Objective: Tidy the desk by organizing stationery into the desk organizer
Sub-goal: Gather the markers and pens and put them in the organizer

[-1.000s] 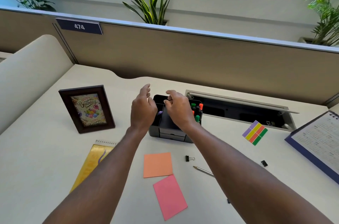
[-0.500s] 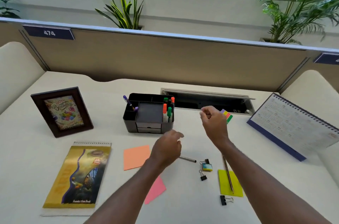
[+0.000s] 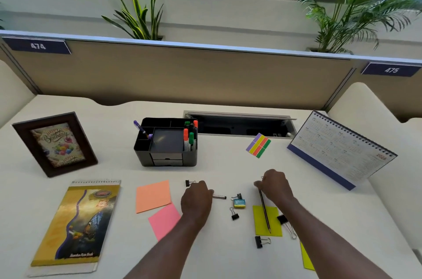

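Black plastic desk organizer (image 3: pixel 165 160) is standing at mid-desk, well apart from both hands, with orange and green markers (image 3: pixel 189 139) upright inside. Left hand (image 3: pixel 196 198) is curling its fingers over one end of a slim silver pen (image 3: pixel 219 197) lying on the desk. Right hand (image 3: pixel 275 185) is pinching the far end of a dark pencil (image 3: pixel 265 214) lying across a yellow sticky note (image 3: pixel 259 226)

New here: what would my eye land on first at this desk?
Two hands low in the middle: the left hand grips a pen, the right hand pinches the far end of a pencil lying across a yellow note. Behind them stands a black organizer with bright markers at its right side. A frame stands far left, a calendar far right.
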The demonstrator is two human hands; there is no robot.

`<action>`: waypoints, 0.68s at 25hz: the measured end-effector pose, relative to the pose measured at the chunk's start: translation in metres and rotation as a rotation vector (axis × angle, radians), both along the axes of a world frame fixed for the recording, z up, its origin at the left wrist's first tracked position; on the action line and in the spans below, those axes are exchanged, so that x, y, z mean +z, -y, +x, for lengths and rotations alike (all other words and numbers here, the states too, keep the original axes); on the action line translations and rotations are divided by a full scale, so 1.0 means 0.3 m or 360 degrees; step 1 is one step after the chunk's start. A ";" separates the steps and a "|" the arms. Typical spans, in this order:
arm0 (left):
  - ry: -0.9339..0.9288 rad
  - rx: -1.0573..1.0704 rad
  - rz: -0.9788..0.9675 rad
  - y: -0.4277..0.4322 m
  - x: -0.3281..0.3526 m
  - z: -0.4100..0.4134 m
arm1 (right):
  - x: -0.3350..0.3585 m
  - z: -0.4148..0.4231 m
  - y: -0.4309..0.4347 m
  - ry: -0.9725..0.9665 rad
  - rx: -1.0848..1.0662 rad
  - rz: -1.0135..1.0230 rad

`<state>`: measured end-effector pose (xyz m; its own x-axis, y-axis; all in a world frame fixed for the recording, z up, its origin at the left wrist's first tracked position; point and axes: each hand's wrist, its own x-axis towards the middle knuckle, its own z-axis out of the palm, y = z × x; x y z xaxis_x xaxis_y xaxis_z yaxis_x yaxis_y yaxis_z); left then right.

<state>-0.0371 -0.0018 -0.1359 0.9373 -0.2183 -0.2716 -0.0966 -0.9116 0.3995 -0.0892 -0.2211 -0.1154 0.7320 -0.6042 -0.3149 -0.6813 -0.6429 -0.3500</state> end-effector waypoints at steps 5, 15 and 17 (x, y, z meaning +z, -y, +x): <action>-0.0065 0.0189 -0.0025 0.007 0.003 0.001 | -0.017 0.015 -0.037 -0.0328 0.0122 -0.0050; 0.0270 0.0389 -0.0687 -0.090 0.170 0.141 | 0.118 0.147 -0.064 -0.0275 0.0171 -0.0042; 0.0590 0.0479 -0.0835 -0.180 0.268 0.247 | 0.160 0.182 -0.076 -0.0277 0.0201 0.0091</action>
<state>0.0371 0.0521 -0.0556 0.9879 0.0502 0.1471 -0.0853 -0.6161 0.7830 -0.0345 -0.1982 -0.0673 0.7321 -0.4890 -0.4742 -0.6501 -0.7094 -0.2722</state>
